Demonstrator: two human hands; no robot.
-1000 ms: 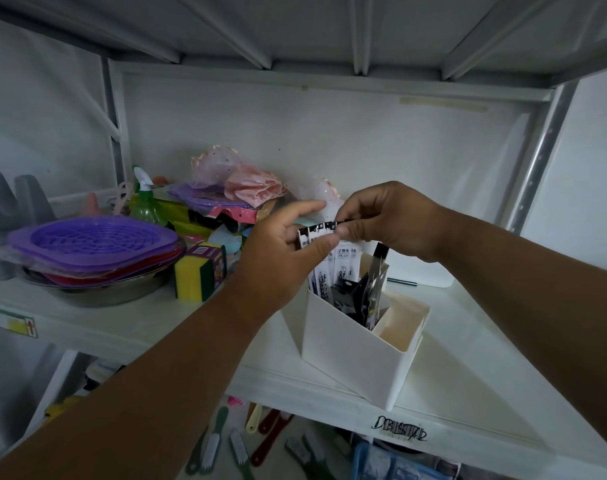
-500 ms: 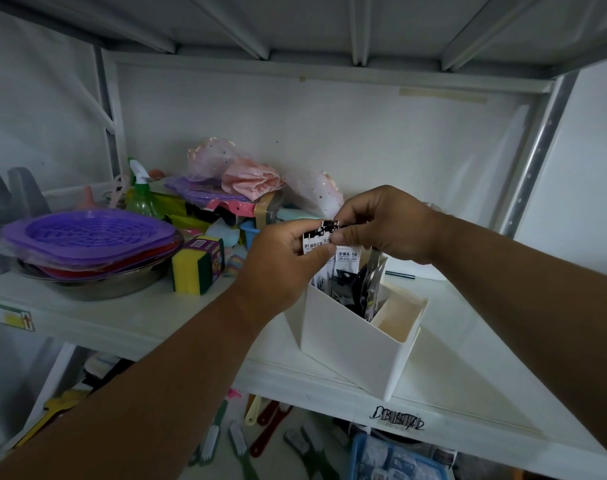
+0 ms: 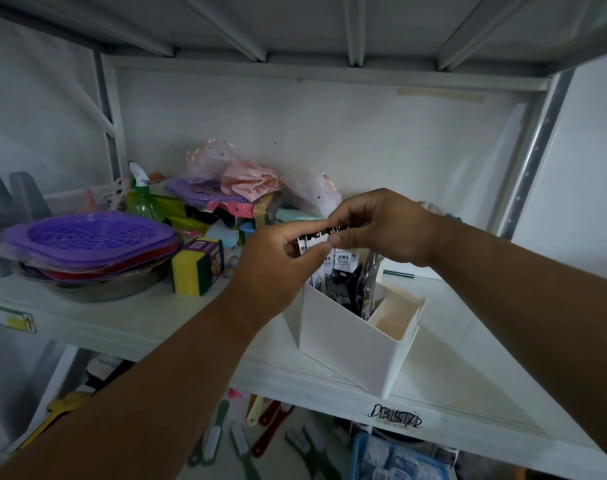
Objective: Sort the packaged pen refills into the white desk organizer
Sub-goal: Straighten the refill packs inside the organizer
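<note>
Both hands [image 3: 333, 242] pinch refill packets [image 3: 342, 263] at top, above white organizer [image 3: 350, 344].

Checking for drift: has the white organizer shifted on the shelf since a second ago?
No. The white organizer keeps its spot above the scribbled label on the shelf edge.

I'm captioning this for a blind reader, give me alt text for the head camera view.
Both hands, left hand and right hand, pinch the tops of packaged pen refills standing in a white desk organizer on a cluttered shelf.
</note>
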